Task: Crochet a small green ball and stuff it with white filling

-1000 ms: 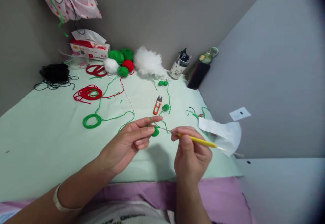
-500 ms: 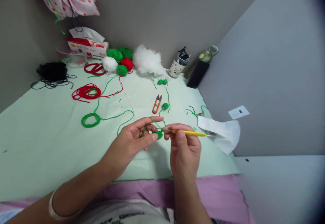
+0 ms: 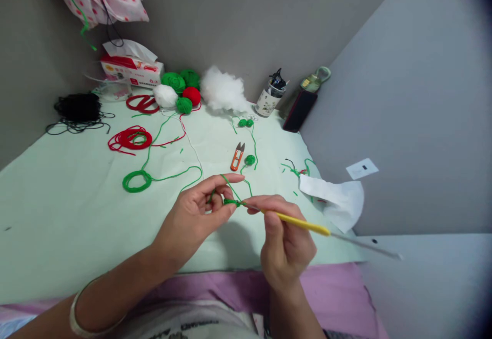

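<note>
My left hand point(image 3: 196, 211) pinches a small green crochet piece point(image 3: 232, 202) between thumb and fingers. Green yarn point(image 3: 231, 186) runs taut from its raised index finger down to the piece. In my right hand point(image 3: 286, 241) is a crochet hook point(image 3: 303, 223) with a yellow handle, gripped like a pen. The hook's thin tip meets the right edge of the piece; whether it sits inside a stitch I cannot tell. Beyond the hands lie orange-handled thread snips point(image 3: 237, 156) and a small green crocheted ball point(image 3: 249, 160).
A green yarn coil point(image 3: 137, 181) and a red yarn coil point(image 3: 130, 138) lie on the left. Yarn balls point(image 3: 172, 82), white stuffing point(image 3: 224, 90), a pen jar point(image 3: 269, 98) and a dark phone point(image 3: 300, 111) line the back. White paper point(image 3: 338, 200) rests at right.
My right hand has moved slightly right and down, tilting the hook so its rear end points lower right. The green piece has turned edge-on in my left hand.
</note>
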Tool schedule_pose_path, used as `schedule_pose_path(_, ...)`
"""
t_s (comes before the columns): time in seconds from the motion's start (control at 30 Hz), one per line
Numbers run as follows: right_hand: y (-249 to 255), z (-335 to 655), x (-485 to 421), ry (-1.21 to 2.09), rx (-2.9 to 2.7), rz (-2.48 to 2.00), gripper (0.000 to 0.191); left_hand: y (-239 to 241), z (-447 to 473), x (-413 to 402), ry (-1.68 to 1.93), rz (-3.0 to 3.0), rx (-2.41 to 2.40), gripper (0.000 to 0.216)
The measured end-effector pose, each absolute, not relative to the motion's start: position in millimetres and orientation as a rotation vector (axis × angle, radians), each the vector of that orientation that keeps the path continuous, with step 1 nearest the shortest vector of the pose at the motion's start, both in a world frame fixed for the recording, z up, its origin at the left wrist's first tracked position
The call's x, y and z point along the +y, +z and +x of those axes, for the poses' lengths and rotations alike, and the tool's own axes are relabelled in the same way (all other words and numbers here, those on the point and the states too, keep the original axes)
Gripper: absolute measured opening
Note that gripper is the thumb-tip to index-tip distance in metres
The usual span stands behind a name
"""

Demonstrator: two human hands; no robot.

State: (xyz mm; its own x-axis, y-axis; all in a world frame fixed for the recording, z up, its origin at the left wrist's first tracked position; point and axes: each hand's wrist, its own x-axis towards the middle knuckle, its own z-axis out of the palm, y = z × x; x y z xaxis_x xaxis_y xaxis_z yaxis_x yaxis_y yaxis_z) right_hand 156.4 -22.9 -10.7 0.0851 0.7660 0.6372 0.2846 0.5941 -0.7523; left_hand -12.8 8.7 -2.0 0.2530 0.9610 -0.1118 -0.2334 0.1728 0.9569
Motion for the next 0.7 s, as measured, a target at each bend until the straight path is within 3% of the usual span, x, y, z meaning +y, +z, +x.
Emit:
schedule_pose_path(0.5,-9.6,160.6,-15.2,0.438,-1.534,-0.825,0.022,2.1,-11.8,4.3,1.22,1.297,1.053,0.035)
schedule_pose_path(0.7,-11.9,161.8,-20.3,0.067,-1.747,-0.82,0.02,4.4,-9.0,7.1,1.139,1.208,1.083,0.036)
